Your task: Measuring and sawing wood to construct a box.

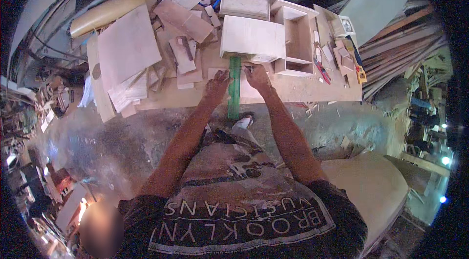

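Two bare hands flank a long green translucent ruler [234, 90] at a pale wooden worktable [320, 92].
The ruler points away from the person, its near end overhanging the table's near edge; the left hand [217, 84] lies at its left side, fingers loosely spread, while the right hand [258, 78] is at its right with fingers curled, whether around something one cannot tell; beyond stands a whitish rectangular wooden box [251, 36], with flat brown board offcuts [183, 18] heaped far left.
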### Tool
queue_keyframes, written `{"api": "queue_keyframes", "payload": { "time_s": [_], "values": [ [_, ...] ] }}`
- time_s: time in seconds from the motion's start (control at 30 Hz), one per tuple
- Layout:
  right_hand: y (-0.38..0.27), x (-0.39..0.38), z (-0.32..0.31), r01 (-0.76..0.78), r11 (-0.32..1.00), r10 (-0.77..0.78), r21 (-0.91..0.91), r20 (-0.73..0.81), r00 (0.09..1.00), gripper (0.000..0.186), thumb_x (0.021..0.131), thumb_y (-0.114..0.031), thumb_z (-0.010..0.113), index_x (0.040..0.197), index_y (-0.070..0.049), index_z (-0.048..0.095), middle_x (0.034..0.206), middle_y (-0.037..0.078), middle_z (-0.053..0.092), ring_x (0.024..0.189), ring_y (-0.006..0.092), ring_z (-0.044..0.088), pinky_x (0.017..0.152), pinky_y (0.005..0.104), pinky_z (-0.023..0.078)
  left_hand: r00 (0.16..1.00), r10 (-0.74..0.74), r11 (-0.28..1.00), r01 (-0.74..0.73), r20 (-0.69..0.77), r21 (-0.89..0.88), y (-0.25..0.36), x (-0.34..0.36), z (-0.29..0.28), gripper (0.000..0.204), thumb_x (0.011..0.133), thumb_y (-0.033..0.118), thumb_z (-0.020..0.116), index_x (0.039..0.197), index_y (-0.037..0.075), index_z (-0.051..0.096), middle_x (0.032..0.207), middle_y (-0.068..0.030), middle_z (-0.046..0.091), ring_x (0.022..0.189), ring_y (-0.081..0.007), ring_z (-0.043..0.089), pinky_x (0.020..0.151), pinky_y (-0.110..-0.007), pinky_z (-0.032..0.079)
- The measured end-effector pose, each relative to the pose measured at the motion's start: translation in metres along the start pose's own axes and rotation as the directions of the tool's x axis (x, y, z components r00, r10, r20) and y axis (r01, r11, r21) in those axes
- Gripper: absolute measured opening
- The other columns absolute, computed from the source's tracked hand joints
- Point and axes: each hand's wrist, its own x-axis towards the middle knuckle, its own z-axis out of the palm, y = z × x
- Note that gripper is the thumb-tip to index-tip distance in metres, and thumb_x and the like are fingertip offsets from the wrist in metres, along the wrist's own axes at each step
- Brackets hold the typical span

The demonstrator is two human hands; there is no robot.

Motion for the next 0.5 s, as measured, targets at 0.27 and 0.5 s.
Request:
{"api": "queue_keyframes", "payload": {
  "time_s": [0.27, 0.5],
  "values": [
    [-0.042, -0.045, -0.032, -0.007, 0.985, -0.016, 0.173, 0.128, 0.992, 0.015, 0.084, -0.008, 0.061, 0.097, -0.003, 0.068, 0.093, 0.021, 0.067, 0.08, 0.0352, 0.064, 0.071, 0.0409, 0.051, 0.998, -0.048, 0.997, 0.051, 0.049, -0.056, 0.007, 0.003, -0.002, 0.053, 0.071, 0.018, 0.076, 0.121, 0.016, 0.058, 0.146, -0.0074, 0.038, 0.132, -0.0292, 0.038, 0.096, -0.045, 0.048],
    [-0.064, -0.146, -0.059, -0.089, 0.981, -0.003, 0.173, 0.473, 0.881, 0.022, 0.091, -0.02, 0.057, 0.102, -0.002, 0.063, 0.091, 0.022, 0.064, 0.086, 0.0385, 0.062, 0.076, 0.0453, 0.049, 0.991, -0.067, 0.995, 0.074, 0.114, -0.06, 0.014, 0.0, -0.009, 0.063, 0.069, 0.02, 0.08, 0.127, 0.019, 0.054, 0.148, -0.008, 0.035, 0.137, -0.0313, 0.031, 0.103, -0.05, 0.041]
  ]
}}
